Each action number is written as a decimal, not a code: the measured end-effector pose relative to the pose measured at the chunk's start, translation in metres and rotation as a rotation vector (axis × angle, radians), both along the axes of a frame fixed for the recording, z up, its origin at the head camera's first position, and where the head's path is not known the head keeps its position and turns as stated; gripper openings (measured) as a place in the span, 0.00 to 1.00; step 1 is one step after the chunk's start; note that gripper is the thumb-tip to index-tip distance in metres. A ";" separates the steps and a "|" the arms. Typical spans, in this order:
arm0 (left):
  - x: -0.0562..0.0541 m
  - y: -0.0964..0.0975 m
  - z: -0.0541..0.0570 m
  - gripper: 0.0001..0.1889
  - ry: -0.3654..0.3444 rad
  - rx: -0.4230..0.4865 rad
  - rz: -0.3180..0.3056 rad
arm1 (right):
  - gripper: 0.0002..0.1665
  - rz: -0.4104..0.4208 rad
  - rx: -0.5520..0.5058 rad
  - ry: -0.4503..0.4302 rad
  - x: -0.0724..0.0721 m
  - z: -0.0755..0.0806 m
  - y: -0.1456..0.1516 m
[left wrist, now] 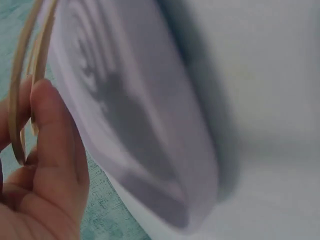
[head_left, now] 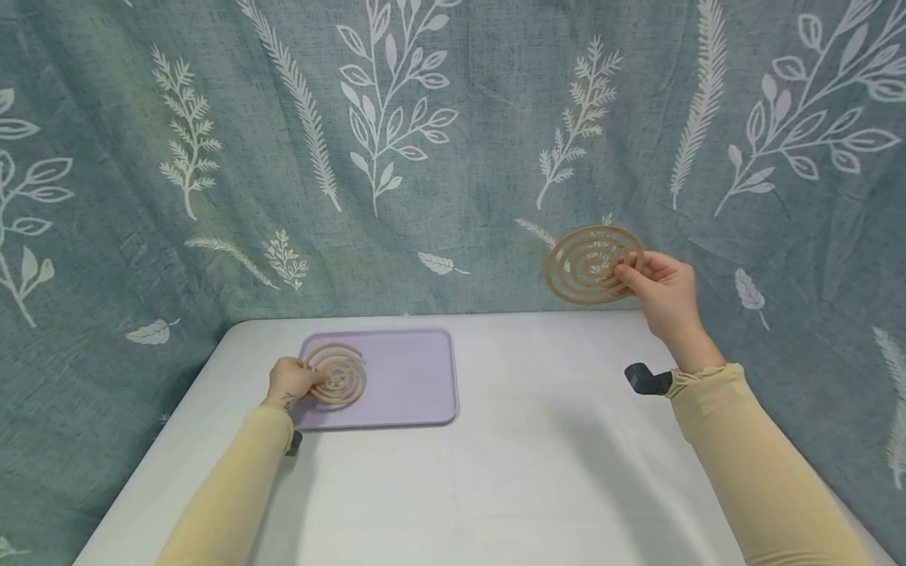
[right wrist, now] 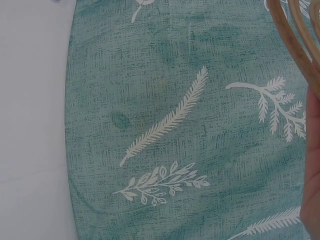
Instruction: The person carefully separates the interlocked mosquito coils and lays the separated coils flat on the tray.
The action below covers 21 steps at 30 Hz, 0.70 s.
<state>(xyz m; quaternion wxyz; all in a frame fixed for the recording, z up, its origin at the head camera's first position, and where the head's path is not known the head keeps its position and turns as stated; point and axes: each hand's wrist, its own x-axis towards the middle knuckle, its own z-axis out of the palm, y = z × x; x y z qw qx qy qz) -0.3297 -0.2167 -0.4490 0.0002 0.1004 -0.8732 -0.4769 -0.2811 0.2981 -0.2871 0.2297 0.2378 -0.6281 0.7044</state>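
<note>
Over the left end of a lilac tray [head_left: 410, 377], my left hand [head_left: 292, 379] pinches a tan spiral mosquito coil [head_left: 338, 382] by its left side. The left wrist view shows this coil [left wrist: 17, 95] edge-on between thumb and fingers, raised above the tray, its shadow falling on the tray floor. High at the right, in front of the curtain, my right hand [head_left: 661, 287] pinches a second mosquito coil [head_left: 594, 229] at its right edge, its flat face towards me. Only part of that coil [right wrist: 291, 37] and the hand's edge [right wrist: 313, 165] enter the right wrist view.
The tray lies on a white table [head_left: 495, 487], towards its back left. A green curtain [head_left: 488, 157] with white leaf prints hangs behind the table and around both sides. A dark wrist camera [head_left: 647, 379] juts out from the right sleeve.
</note>
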 end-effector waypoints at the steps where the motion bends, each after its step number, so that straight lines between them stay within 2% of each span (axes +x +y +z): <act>1: 0.000 0.001 -0.001 0.15 0.012 -0.048 0.000 | 0.04 -0.007 0.000 -0.004 0.000 0.000 0.000; 4: 0.001 0.004 -0.003 0.20 0.041 -0.190 -0.002 | 0.04 -0.020 -0.001 -0.010 0.001 0.000 0.000; 6: 0.002 0.005 -0.003 0.23 0.047 -0.250 0.006 | 0.03 -0.021 -0.001 -0.006 0.001 0.000 0.000; 10: 0.003 0.009 -0.004 0.21 0.025 -0.304 0.001 | 0.03 -0.015 -0.007 0.005 0.001 -0.001 0.000; 13: 0.003 0.010 -0.003 0.20 0.023 -0.363 -0.028 | 0.04 -0.013 -0.017 0.014 0.001 -0.002 0.000; 21: 0.003 0.010 -0.007 0.22 0.018 -0.491 -0.077 | 0.03 -0.014 -0.015 0.030 0.001 -0.002 0.001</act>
